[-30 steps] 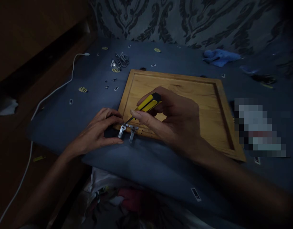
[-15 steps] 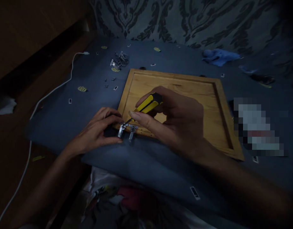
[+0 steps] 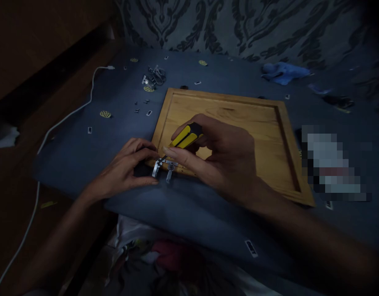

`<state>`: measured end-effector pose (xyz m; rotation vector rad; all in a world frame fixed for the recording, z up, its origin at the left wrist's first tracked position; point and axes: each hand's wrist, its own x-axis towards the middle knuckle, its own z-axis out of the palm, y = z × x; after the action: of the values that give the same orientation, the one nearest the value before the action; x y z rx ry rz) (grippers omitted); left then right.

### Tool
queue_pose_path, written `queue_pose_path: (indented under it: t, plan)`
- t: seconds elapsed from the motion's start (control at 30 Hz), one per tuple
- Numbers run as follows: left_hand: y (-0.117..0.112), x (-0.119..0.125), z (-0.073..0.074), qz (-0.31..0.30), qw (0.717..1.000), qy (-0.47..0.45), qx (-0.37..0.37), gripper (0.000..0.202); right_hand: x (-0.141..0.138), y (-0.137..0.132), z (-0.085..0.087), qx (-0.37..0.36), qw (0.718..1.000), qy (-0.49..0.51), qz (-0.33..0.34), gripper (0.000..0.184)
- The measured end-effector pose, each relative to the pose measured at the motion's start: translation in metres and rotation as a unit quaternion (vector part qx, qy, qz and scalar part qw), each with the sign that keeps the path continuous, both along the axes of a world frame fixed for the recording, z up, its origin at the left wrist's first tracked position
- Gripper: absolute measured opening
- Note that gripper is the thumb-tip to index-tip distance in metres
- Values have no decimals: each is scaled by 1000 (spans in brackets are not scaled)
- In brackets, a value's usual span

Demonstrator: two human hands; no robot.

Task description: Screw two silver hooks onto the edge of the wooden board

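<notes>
My right hand (image 3: 229, 152) is closed around a black-and-yellow screwdriver (image 3: 186, 137), which slants down to the left. The screwdriver's tip meets a metal hinge (image 3: 156, 167) at the near left corner of a framed wooden door panel (image 3: 296, 152). My left hand (image 3: 124, 168) grips about this hinge, thumb at its lower end and fingers on the panel's corner. Just to the right, a second metal hinge (image 3: 170, 170) sits on the same near edge, with small dark holes in the wood beyond it. The exact contact of the tip is too dark to make out.
Several small screws (image 3: 137, 110) lie left of the panel on the blue patterned cloth (image 3: 69, 152). Behind them is a pile of metal hinges (image 3: 157, 76). A white cable (image 3: 66, 117) runs down the left side. A blue cloth or bag (image 3: 283, 73) lies at the back right.
My right hand and the screwdriver have shifted slightly left, and the handle's angle has changed a little. My left hand and both hinges stay in place.
</notes>
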<state>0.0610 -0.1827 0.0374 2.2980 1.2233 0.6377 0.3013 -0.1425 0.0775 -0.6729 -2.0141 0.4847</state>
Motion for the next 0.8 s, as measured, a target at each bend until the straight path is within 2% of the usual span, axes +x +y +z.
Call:
queue_pose_path:
  t: [0.13, 0.23, 0.4, 0.53, 0.63, 0.8]
  plan:
    - [0, 1, -1, 3, 1000, -12, -1, 55, -6, 0, -1, -20, 1000, 5, 4, 27]
    - [0, 2, 0, 6, 1000, -7, -2, 55, -12, 0, 0, -95, 995, 25, 23, 30]
    - [0, 1, -1, -3, 1000, 4, 8, 53, -9, 5, 12, -201, 973, 28, 114, 12]
    - [1, 0, -3, -9, 1000, 6, 21, 53, -3, 8, 18, -250, 948, 16, 196, 17]
    - [1, 0, -4, -7, 1000, 4, 17, 54, -3, 7, 15, -225, 958, 14, 176, 21]
    - [-1, 0, -5, 6, 1000, 1, 16, 49, -10, 5, 7, -86, 989, -3, 122, 33]
